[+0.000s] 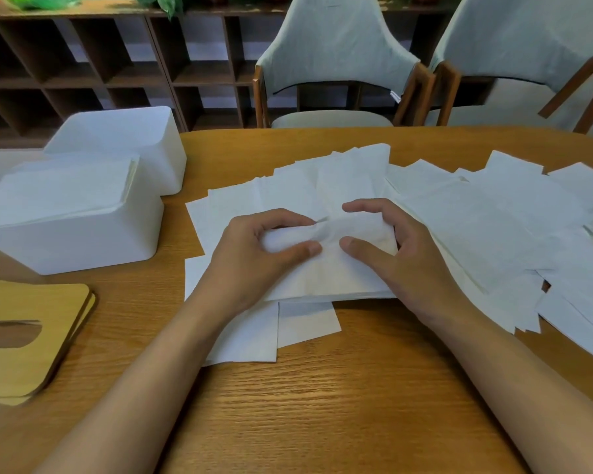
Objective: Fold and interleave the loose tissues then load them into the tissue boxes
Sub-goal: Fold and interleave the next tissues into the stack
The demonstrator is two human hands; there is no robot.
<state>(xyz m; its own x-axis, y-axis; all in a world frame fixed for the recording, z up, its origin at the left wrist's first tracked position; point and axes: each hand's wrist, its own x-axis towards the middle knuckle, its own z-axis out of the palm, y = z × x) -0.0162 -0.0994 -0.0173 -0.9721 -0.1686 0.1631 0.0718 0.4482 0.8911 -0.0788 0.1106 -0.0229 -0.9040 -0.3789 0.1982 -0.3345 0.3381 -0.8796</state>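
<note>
The left hand [254,258] and the right hand [394,258] were both on one crumpled tissue [332,230] in the middle of the wooden table [322,405]. The left hand's thumb and fingers were curled round the left end of it. The right hand's thumb and bent first finger pinched the right end. The two thumbs were very near each other. The crumpled tissue sat on top of a flat pile of tissues [322,285], and both hands rested on that pile too. More loose tissues [493,217] lay spread out flat, one over the other, behind the hands and far over to the right side of the table. Some poked out under the pile, on the side near the person. On the left stood a white near box [69,248], filled to the top with folded tissues. Just behind it stood a white far box [124,131], touching it, and I could not tell what was inside. Two wooden lids [24,354] with a slot lay stacked by the left edge. Two grey chairs [336,56] and a brown shelf [83,70] were behind the table
</note>
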